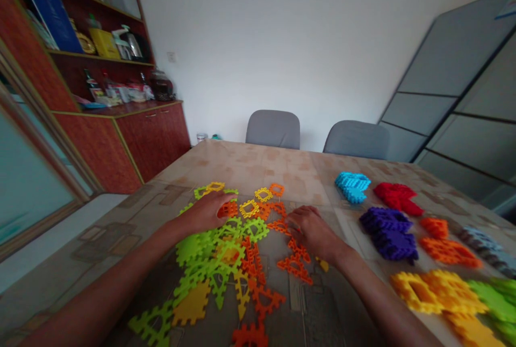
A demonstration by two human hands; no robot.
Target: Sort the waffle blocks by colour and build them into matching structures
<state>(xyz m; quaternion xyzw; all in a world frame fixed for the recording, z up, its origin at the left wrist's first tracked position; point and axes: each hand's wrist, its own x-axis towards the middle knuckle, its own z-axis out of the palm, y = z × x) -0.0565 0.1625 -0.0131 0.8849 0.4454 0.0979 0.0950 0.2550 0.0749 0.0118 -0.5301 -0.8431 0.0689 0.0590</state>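
Note:
My left hand (pixel 207 211) curves its fingers and thumb around orange toothed interlocking tiles (pixel 228 209) at the far side of a loose, mixed pile. To the right, my right hand (pixel 312 229) is closed, its fingers bent down over an orange interlocking tile (pixel 279 225); its fingertips are partly hidden. Green tiles (pixel 197 250) overlap between and below the hands. Yellow frame-shaped tiles (pixel 249 209) lie just right of my left hand. Orange triangular tiles (pixel 295 269) rest below my right hand, with more orange tiles (pixel 264 298) nearer me.
Sorted tiles stand at the right: light blue (pixel 352 185), red (pixel 398 198), purple (pixel 390 233), orange (pixel 449 250), grey (pixel 489 250), yellow (pixel 439 290) and green (pixel 495 304). Two grey chairs (pixel 273 127) stand behind the patterned table (pixel 234 161). A wooden cabinet (pixel 153 137) is at the left.

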